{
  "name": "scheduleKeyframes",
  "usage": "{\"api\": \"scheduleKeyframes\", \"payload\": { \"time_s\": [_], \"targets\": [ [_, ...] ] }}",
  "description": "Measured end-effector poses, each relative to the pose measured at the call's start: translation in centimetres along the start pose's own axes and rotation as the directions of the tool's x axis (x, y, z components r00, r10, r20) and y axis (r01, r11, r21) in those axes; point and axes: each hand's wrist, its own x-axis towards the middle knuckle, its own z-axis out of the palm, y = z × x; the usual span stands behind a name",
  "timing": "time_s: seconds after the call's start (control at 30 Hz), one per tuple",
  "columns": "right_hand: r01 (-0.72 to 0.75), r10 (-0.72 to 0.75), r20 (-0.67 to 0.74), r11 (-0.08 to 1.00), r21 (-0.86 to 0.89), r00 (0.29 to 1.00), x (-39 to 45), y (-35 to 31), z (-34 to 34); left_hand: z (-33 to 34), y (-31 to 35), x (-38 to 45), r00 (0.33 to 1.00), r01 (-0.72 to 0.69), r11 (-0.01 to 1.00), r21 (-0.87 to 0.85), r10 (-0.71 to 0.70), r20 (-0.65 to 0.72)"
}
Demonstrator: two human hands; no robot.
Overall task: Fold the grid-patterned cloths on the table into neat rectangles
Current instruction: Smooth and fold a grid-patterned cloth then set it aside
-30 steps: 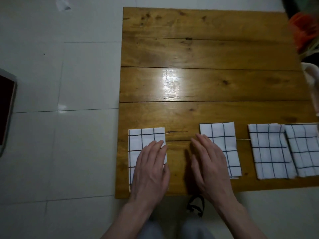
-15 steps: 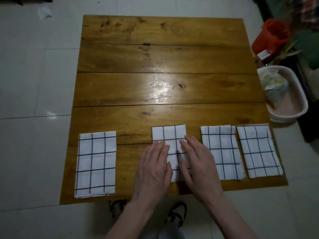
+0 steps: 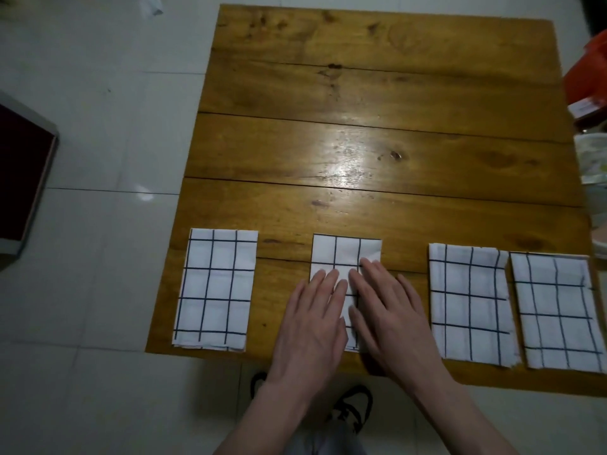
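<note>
Table [image 3: 377,133] unchanged; both hands [image 3: 354,313] still press second cloth [image 3: 345,257]

Four folded cloths lie in a row along the near edge of the table [image 3: 377,133] before you. Your left hand [image 3: 308,326] and right hand [image 3: 387,316] rest flat, side by side, on the second cloth [image 3: 345,257]. The first cloth [image 3: 215,290] lies well to its left; the third cloth [image 3: 469,307] and fourth cloth [image 3: 558,313] sit close together at right.
</note>
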Motion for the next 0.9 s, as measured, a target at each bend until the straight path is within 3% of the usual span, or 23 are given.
{"api": "scheduleKeyframes", "payload": {
  "time_s": [0.43, 0.9],
  "targets": [
    [0.005, -0.004, 0.037, 0.999, -0.033, 0.999, 1.6, -5.2, 1.6, -1.0, -5.4, -1.9, 1.0, 0.001, 1.0, 0.012, -0.001, -0.008],
    [0.014, -0.011, 0.05, 0.999, -0.048, 0.999, 1.5, -4.7, 1.4, -0.6, -5.5, -2.1, 0.998, -0.015, 1.0, -0.001, 0.015, -0.055]
  ]
}}
